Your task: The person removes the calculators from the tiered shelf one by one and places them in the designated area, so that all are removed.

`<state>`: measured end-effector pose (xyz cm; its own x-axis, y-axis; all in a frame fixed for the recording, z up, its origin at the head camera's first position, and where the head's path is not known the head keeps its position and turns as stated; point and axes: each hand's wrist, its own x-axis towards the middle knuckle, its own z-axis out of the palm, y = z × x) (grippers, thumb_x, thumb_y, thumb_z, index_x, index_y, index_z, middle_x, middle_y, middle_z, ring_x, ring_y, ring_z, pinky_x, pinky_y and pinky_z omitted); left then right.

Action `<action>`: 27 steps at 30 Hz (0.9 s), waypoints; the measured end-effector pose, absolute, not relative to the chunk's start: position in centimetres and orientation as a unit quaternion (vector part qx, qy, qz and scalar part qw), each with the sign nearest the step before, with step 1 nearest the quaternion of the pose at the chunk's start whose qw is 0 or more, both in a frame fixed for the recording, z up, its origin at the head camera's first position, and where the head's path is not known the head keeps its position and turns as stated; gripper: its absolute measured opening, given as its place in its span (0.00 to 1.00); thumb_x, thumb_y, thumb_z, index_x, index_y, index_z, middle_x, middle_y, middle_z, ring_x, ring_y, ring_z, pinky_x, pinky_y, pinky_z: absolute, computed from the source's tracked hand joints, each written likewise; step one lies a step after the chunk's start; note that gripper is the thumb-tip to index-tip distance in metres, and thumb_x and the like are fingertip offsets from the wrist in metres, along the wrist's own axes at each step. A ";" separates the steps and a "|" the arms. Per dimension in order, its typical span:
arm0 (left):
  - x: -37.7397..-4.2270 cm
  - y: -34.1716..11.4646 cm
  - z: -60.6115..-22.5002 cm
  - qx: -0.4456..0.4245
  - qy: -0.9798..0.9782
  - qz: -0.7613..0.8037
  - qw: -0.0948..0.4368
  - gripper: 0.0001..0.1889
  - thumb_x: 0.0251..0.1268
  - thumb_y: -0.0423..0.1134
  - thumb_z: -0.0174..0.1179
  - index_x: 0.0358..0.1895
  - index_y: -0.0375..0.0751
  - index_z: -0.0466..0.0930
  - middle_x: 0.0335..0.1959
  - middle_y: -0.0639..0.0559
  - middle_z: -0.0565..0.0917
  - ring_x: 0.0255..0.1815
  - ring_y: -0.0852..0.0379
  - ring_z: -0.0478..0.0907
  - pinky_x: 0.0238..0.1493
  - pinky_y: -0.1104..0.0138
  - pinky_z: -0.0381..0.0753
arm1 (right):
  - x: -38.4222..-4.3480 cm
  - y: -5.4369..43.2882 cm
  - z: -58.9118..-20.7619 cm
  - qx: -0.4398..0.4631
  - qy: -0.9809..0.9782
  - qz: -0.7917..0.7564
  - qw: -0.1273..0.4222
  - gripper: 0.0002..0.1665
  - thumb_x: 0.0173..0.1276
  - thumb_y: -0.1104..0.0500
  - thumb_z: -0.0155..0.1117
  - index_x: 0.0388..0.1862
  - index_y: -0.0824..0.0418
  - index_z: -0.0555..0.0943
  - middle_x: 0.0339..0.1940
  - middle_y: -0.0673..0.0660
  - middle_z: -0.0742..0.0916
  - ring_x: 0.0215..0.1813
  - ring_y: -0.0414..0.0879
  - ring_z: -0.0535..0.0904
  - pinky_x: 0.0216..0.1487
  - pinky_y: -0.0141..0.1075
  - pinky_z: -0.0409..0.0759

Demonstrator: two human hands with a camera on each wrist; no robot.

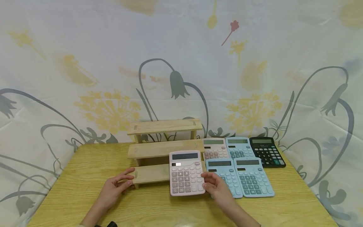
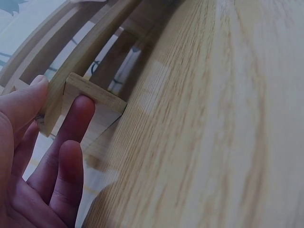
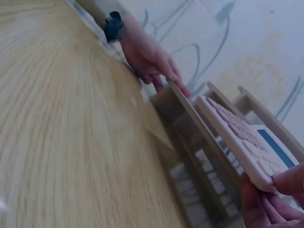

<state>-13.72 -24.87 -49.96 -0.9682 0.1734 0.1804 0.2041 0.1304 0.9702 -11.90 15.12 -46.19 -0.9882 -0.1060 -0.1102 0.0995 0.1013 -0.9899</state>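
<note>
A pink calculator (image 1: 187, 176) tilts in front of the stepped wooden shelf (image 1: 153, 174), covering the right part of its lowest step. My right hand (image 1: 216, 188) pinches its lower right edge, thumb on the key face and fingers behind, as the right wrist view shows. At the other end, my left hand (image 1: 113, 187) grips the left end of the lowest step. In the left wrist view, one fingertip (image 2: 84, 107) of that hand touches the wood under the step. Whether the calculator touches the step, I cannot tell.
Right of the shelf lie two blue calculators (image 1: 253, 178) in front. Behind them are another pink calculator (image 1: 214, 148), a further blue calculator (image 1: 239, 147) and a black calculator (image 1: 266, 151). A flower-patterned cloth (image 1: 181, 41) hangs behind the wooden table (image 1: 71, 195).
</note>
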 end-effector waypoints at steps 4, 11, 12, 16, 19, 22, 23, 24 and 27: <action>-13.7 -24.9 -50.0 -0.127 -0.750 -0.649 0.011 0.12 0.70 0.30 0.61 0.49 0.23 0.82 0.60 0.68 0.79 0.36 0.57 0.86 0.27 0.70 0.77 | -12.2 16.8 -45.9 0.031 0.752 -0.656 0.050 0.17 0.69 0.75 0.57 0.56 0.69 0.77 0.51 0.62 0.84 0.50 0.51 0.80 0.48 0.36 0.81; -13.7 -24.9 -50.0 -0.123 -0.750 -0.649 0.011 0.12 0.70 0.30 0.61 0.49 0.23 0.82 0.60 0.69 0.79 0.36 0.57 0.86 0.27 0.70 0.78 | -12.5 19.9 -45.4 0.047 0.766 -0.640 0.037 0.18 0.71 0.74 0.55 0.59 0.70 0.75 0.54 0.63 0.83 0.52 0.50 0.79 0.49 0.35 0.81; -13.7 -24.9 -50.0 -0.124 -0.750 -0.649 0.011 0.12 0.70 0.30 0.61 0.49 0.23 0.82 0.60 0.69 0.79 0.37 0.57 0.86 0.27 0.70 0.78 | -12.5 20.3 -45.3 0.045 0.766 -0.640 0.038 0.19 0.72 0.74 0.55 0.60 0.70 0.74 0.55 0.64 0.82 0.52 0.50 0.78 0.49 0.35 0.80; -13.7 -25.0 -50.1 -0.126 -0.751 -0.649 0.012 0.11 0.70 0.29 0.60 0.49 0.23 0.82 0.60 0.69 0.79 0.37 0.58 0.86 0.27 0.70 0.77 | -12.6 21.6 -45.2 0.042 0.770 -0.635 0.044 0.20 0.73 0.73 0.53 0.63 0.71 0.72 0.57 0.65 0.81 0.52 0.47 0.77 0.50 0.33 0.80; -13.7 -25.0 -50.1 -0.127 -0.750 -0.649 0.011 0.11 0.70 0.29 0.60 0.49 0.24 0.82 0.60 0.69 0.79 0.37 0.57 0.86 0.27 0.70 0.77 | -12.6 22.3 -45.1 0.041 0.773 -0.632 0.043 0.21 0.74 0.72 0.52 0.64 0.71 0.70 0.59 0.67 0.79 0.52 0.45 0.78 0.50 0.33 0.80; -13.7 -25.0 -50.1 -0.128 -0.749 -0.650 0.011 0.11 0.70 0.29 0.60 0.49 0.23 0.82 0.60 0.69 0.79 0.37 0.57 0.86 0.27 0.71 0.78 | -12.6 23.0 -45.0 0.047 0.773 -0.631 0.041 0.21 0.75 0.72 0.51 0.65 0.71 0.69 0.61 0.68 0.78 0.52 0.43 0.78 0.49 0.32 0.80; -13.7 -24.9 -50.1 -0.129 -0.749 -0.650 0.011 0.11 0.70 0.29 0.60 0.49 0.23 0.82 0.60 0.69 0.79 0.37 0.57 0.86 0.27 0.71 0.77 | -12.5 23.2 -45.0 0.050 0.774 -0.630 0.042 0.21 0.75 0.72 0.51 0.66 0.71 0.69 0.62 0.68 0.78 0.52 0.42 0.78 0.50 0.32 0.80; -13.7 -24.9 -50.0 -0.130 -0.749 -0.650 0.012 0.11 0.70 0.29 0.60 0.49 0.23 0.82 0.60 0.69 0.79 0.37 0.57 0.86 0.27 0.71 0.78 | -12.5 23.4 -45.0 0.053 0.774 -0.629 0.041 0.21 0.75 0.72 0.51 0.66 0.71 0.69 0.62 0.68 0.78 0.52 0.41 0.78 0.50 0.31 0.80; -13.7 -24.9 -50.0 -0.128 -0.749 -0.650 0.011 0.11 0.70 0.30 0.60 0.49 0.23 0.82 0.60 0.69 0.79 0.37 0.57 0.86 0.27 0.71 0.78 | -12.4 24.1 -44.9 0.061 0.779 -0.623 0.038 0.22 0.75 0.72 0.51 0.67 0.71 0.68 0.63 0.69 0.77 0.51 0.40 0.78 0.50 0.31 0.80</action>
<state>-13.70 -24.94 -50.03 -0.9667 0.1784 0.1832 0.2066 0.1229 0.9707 -12.36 24.13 -44.89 -0.9899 0.0476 -0.1338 0.1411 0.2176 -0.9658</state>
